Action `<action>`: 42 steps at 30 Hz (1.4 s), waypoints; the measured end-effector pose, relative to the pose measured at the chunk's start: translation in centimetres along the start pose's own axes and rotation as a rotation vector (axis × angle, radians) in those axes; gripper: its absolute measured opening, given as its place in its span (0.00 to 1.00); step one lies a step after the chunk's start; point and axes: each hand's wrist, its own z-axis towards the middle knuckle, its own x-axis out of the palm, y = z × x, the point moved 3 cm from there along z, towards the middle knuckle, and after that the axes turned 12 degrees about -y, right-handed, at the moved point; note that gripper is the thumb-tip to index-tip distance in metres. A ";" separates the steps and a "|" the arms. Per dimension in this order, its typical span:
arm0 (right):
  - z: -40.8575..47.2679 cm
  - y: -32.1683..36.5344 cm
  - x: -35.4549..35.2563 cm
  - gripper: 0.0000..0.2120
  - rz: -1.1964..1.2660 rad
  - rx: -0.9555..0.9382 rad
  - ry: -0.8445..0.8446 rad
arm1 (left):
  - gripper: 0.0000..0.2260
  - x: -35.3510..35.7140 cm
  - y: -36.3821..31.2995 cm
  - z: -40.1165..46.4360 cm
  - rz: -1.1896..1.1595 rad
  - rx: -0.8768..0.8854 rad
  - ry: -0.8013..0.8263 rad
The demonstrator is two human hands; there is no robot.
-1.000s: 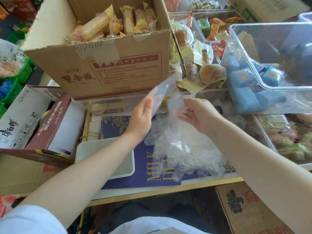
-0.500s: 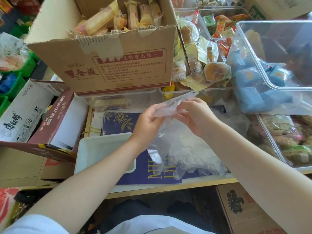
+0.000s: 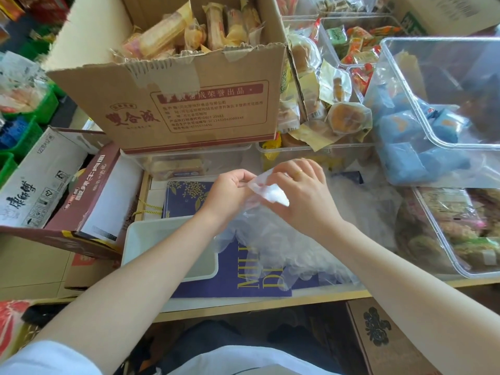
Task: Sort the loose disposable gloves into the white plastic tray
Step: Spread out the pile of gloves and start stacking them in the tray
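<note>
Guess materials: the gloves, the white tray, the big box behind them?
Gloves: thin clear plastic film, probably polyethylene; see-through, crinkled, glossy. Both the left hand and right hand pinch one folded glove, which looks whiter where layered. White tray: smooth, opaque, rigid-looking plastic with a rounded rim. Box: brown corrugated cardboard, matte, torn top edge, tape remnants.

Thin plastic, cardboard, smooth tray

Filmy clear plastic glove (image 3: 266,192) pinched between the fingers (image 3: 281,175); below them, smooth white plastic tray (image 3: 140,234); beyond, matt torn cardboard box (image 3: 189,104).
</note>
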 end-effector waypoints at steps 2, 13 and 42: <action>0.7 -0.4 -0.2 0.12 0.061 0.084 -0.062 | 0.08 0.0 -0.1 0.0 0.093 0.031 0.052; 2.6 -3.2 0.6 0.09 0.600 0.586 0.526 | 0.03 -0.7 -0.4 0.1 0.170 0.085 0.277; 1.4 -6.3 -1.0 0.09 0.617 0.830 0.622 | 0.06 1.8 0.4 0.1 -0.001 -0.038 0.173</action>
